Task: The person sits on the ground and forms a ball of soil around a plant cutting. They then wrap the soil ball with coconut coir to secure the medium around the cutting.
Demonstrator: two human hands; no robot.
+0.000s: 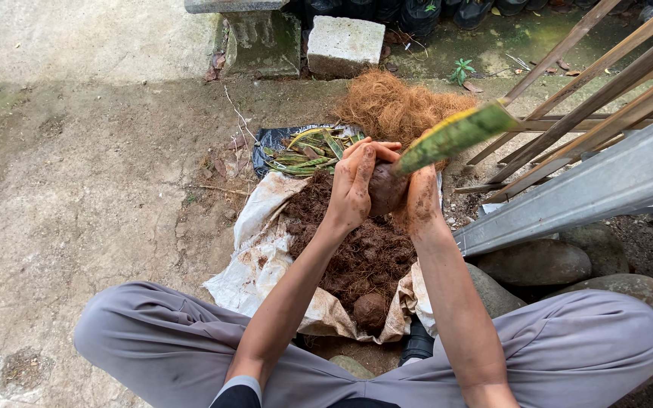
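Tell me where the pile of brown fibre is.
The brown fibre pile lies upper centre in the head view, beyond both hands, right of the cut leaves.

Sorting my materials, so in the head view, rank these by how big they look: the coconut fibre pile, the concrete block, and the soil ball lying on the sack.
1. Coconut fibre pile, largest.
2. Concrete block, though it is farther away.
3. Soil ball, smallest.

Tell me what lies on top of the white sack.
On the white sack lies a heap of brown soil with a finished soil ball at its near edge. What the heap covers, and the ground beneath the sack, cannot be seen.
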